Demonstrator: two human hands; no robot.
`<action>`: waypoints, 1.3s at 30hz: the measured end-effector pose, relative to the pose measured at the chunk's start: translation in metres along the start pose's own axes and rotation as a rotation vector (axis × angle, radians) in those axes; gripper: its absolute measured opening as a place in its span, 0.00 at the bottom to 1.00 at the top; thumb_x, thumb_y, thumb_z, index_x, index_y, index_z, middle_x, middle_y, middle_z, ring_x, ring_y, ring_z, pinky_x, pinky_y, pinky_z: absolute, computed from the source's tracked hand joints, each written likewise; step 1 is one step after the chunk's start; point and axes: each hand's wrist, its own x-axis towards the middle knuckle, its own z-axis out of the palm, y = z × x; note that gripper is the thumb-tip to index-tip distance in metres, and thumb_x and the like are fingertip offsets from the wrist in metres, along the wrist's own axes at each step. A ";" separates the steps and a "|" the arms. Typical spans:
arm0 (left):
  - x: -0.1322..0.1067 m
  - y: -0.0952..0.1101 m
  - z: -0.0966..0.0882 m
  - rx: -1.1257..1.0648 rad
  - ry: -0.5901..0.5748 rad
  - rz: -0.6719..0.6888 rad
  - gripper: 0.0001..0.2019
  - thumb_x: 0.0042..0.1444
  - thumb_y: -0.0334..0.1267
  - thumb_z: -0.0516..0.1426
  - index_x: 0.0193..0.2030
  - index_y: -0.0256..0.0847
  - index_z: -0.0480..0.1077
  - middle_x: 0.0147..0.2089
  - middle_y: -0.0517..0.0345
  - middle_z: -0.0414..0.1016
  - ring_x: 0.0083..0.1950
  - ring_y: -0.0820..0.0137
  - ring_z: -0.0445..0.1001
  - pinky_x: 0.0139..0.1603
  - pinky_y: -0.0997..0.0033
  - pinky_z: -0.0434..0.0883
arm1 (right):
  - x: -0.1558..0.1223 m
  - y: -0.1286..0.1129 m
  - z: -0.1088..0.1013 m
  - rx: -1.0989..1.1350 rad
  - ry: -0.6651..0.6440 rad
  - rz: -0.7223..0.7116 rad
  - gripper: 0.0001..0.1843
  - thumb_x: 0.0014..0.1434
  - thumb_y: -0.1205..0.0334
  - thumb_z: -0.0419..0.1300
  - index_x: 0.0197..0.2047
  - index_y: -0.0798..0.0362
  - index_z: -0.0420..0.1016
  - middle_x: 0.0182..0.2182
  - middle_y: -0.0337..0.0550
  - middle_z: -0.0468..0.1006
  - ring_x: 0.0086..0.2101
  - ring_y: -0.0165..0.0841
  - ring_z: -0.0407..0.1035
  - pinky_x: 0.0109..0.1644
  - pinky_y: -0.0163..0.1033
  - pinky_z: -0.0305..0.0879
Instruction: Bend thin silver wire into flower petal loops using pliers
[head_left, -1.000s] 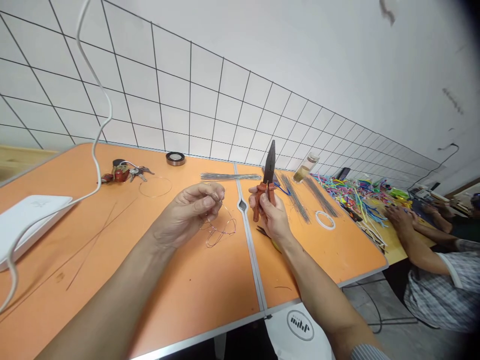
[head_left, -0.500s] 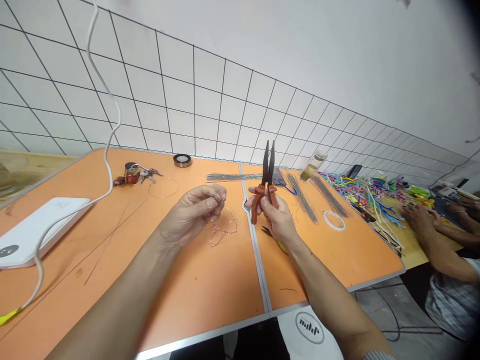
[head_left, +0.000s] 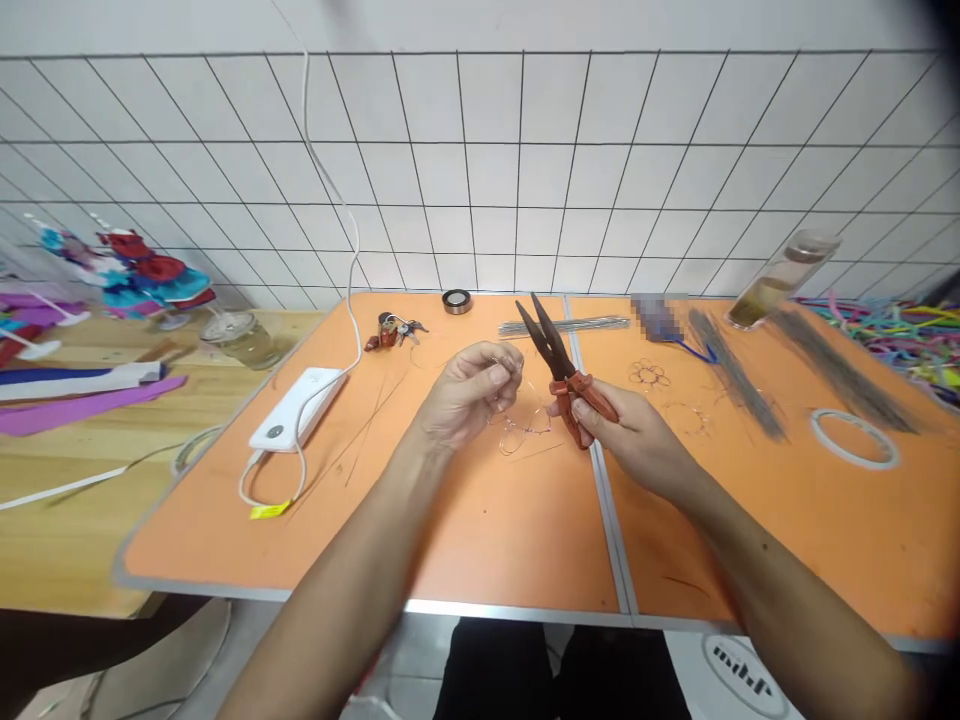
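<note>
My left hand (head_left: 472, 395) is closed in a pinch on a thin bent wire, with loops of the wire (head_left: 517, 432) hanging below the fingers over the orange table (head_left: 510, 540). In my right hand (head_left: 626, 430) are long-nose pliers (head_left: 559, 365) with red-orange handles. Their dark jaws point up and to the left, slightly parted, with nothing visible between them. The jaw tips are just right of my left fingers and apart from the wire. A flower-shaped wire piece (head_left: 649, 374) lies on the table beyond my right hand.
A white power bank (head_left: 296, 410) with a cable, keys (head_left: 397, 332) and a tape roll (head_left: 456, 301) are on the left. Wire bundles (head_left: 739, 375), a white ring (head_left: 853, 438) and a tilted glass bottle (head_left: 780, 280) are on the right. A wire grid stands behind.
The view has turned left, bringing in the wooden table and colourful figures. The pliers have tilted from upright towards my left hand, their jaws still parted. My left hand keeps its pinch.
</note>
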 end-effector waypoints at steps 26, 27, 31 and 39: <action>0.003 -0.003 -0.009 0.260 0.008 0.075 0.13 0.52 0.41 0.78 0.35 0.41 0.80 0.35 0.56 0.80 0.28 0.77 0.71 0.26 0.76 0.66 | -0.007 -0.007 -0.007 -0.077 -0.088 0.100 0.19 0.79 0.44 0.54 0.48 0.48 0.78 0.34 0.40 0.74 0.35 0.36 0.69 0.40 0.42 0.66; 0.003 -0.003 -0.009 0.267 0.020 0.065 0.14 0.51 0.42 0.78 0.35 0.41 0.80 0.35 0.56 0.80 0.28 0.76 0.71 0.26 0.76 0.66 | -0.007 -0.007 -0.007 -0.078 -0.089 0.095 0.19 0.79 0.44 0.54 0.48 0.48 0.78 0.34 0.40 0.74 0.35 0.36 0.69 0.40 0.42 0.66; 0.003 -0.004 -0.010 0.288 0.055 0.037 0.16 0.49 0.43 0.79 0.34 0.40 0.80 0.34 0.56 0.81 0.29 0.76 0.71 0.26 0.76 0.67 | -0.008 -0.006 -0.008 -0.136 -0.079 0.082 0.20 0.80 0.44 0.53 0.46 0.48 0.79 0.34 0.41 0.75 0.36 0.37 0.71 0.39 0.43 0.64; 0.006 -0.009 -0.008 0.300 0.103 0.034 0.23 0.46 0.46 0.81 0.36 0.41 0.75 0.31 0.59 0.81 0.26 0.77 0.69 0.25 0.77 0.65 | -0.007 -0.007 -0.008 -0.240 -0.063 0.085 0.17 0.79 0.46 0.53 0.47 0.46 0.78 0.31 0.39 0.72 0.33 0.37 0.69 0.36 0.42 0.62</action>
